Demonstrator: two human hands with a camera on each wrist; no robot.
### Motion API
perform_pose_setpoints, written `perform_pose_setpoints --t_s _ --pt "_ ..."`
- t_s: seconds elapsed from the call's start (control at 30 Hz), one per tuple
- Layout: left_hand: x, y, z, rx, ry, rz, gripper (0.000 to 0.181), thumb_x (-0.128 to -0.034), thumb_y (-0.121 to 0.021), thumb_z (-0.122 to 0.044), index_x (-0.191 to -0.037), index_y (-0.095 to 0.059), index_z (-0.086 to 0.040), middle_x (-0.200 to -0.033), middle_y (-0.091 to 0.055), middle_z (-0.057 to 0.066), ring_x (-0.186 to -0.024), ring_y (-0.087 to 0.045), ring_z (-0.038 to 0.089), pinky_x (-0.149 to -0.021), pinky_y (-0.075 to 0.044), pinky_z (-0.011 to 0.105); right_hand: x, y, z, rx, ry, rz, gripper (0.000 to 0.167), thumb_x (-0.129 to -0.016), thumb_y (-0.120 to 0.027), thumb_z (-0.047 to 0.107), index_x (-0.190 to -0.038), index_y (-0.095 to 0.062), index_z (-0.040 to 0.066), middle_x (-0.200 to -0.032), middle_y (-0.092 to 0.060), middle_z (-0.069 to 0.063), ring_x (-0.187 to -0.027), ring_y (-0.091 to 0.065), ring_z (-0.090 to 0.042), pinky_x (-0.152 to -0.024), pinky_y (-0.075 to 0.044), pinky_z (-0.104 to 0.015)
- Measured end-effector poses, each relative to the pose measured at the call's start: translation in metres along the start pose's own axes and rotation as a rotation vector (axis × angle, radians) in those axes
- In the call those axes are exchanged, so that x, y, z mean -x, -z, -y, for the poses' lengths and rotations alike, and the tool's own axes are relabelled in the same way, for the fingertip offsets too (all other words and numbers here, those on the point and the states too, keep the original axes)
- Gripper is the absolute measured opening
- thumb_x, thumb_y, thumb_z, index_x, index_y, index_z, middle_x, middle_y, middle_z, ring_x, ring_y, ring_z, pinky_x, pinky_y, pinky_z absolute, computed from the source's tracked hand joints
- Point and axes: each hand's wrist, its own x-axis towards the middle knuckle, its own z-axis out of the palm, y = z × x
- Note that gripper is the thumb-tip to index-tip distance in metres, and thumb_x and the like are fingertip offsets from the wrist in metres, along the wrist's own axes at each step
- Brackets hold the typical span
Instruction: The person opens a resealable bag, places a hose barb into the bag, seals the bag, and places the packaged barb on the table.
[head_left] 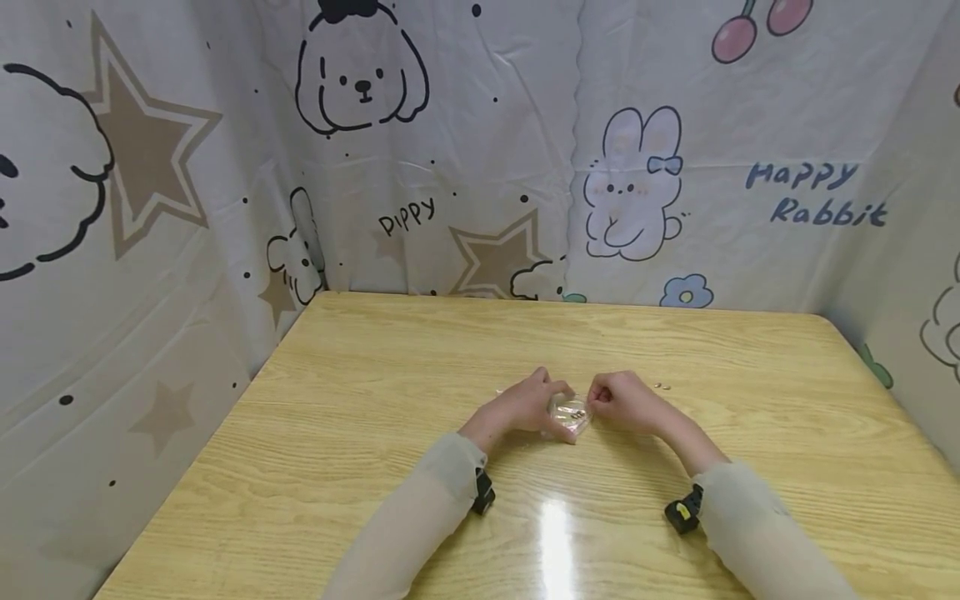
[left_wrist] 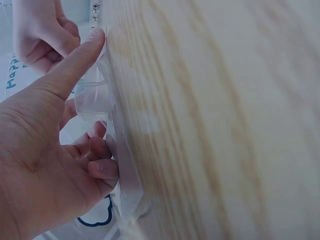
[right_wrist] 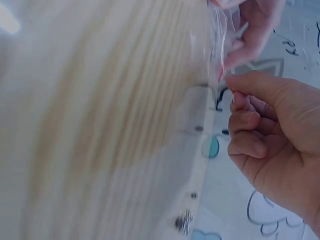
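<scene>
A clear plastic bag (head_left: 566, 423) with small shiny pieces (head_left: 577, 414) showing in it lies between the two hands. The left hand (head_left: 528, 406) holds it from the left, thumb and fingers spread to either side of it. Among these fingers, the left wrist view shows a clear, cup-like plastic form (left_wrist: 92, 97) above the flat film. On the other side, the right hand (head_left: 626, 402) has its fingers curled and pinches at the bag's edge with thumb and forefinger. A red strip on the bag (right_wrist: 221, 74) shows beside those fingertips. Any small piece between them is hidden.
A few tiny shiny pieces (head_left: 662, 386) lie on the wooden table (head_left: 337, 417) just beyond the right hand. A printed curtain (head_left: 480, 150) hangs behind the table and at both sides. Each wrist wears a black device (head_left: 682, 512).
</scene>
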Motion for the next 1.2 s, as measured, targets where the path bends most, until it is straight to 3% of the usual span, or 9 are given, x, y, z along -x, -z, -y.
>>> perform_pose_setpoints --t_s 0.37,0.6,0.8,0.97,1.2 --pt "0.001 0.0 -0.001 -0.015 -0.002 -0.005 0.074 -0.073 -0.081 -0.052 -0.137 -0.054 -0.025 -0.108 -0.043 0.0 -0.089 -0.048 0.013 -0.078 -0.043 0.024 0.039 0.023 -0.028 0.018 -0.141 -0.045 0.006 -0.091 -0.061 0.005 -0.085 -0.064 0.005 -0.074 -0.058 -0.001 -0.065 -0.046 -0.009 -0.057 -0.039 -0.021" --pt "0.001 0.0 -0.001 -0.004 0.002 -0.005 0.074 -0.0733 -0.081 -0.051 -0.137 -0.054 -0.025 -0.108 -0.044 0.001 -0.089 -0.048 0.013 -0.079 -0.043 0.025 0.06 0.032 -0.042 0.051 -0.142 -0.067 0.007 -0.09 -0.064 0.006 -0.083 -0.064 0.008 -0.073 -0.056 0.002 -0.065 -0.043 -0.004 -0.06 -0.037 -0.021" --pt "0.002 0.0 -0.001 -0.003 0.0 0.001 0.074 -0.0735 -0.081 -0.051 -0.137 -0.054 -0.025 -0.108 -0.043 0.001 -0.088 -0.048 0.013 -0.079 -0.044 0.025 0.072 0.038 -0.049 0.045 -0.148 -0.039 0.004 -0.089 -0.065 0.007 -0.086 -0.066 0.006 -0.076 -0.06 0.002 -0.066 -0.045 -0.001 -0.06 -0.04 -0.021" --pt "0.002 0.0 -0.001 -0.015 0.001 0.004 0.075 -0.0733 -0.081 -0.052 -0.137 -0.054 -0.025 -0.109 -0.044 0.001 -0.088 -0.048 0.013 -0.078 -0.043 0.025 0.076 0.039 -0.051 0.03 -0.127 0.007 0.004 -0.089 -0.066 0.008 -0.089 -0.066 0.004 -0.078 -0.061 0.002 -0.067 -0.045 0.001 -0.06 -0.041 -0.021" --pt "0.002 0.001 -0.002 -0.016 -0.004 0.005 0.075 -0.0733 -0.081 -0.052 -0.137 -0.054 -0.025 -0.108 -0.044 0.001 -0.087 -0.048 0.013 -0.077 -0.043 0.024 0.076 0.037 -0.05 -0.003 -0.098 0.039 0.007 -0.087 -0.066 0.001 -0.087 -0.066 0.008 -0.076 -0.06 0.002 -0.065 -0.043 0.001 -0.059 -0.039 -0.02"
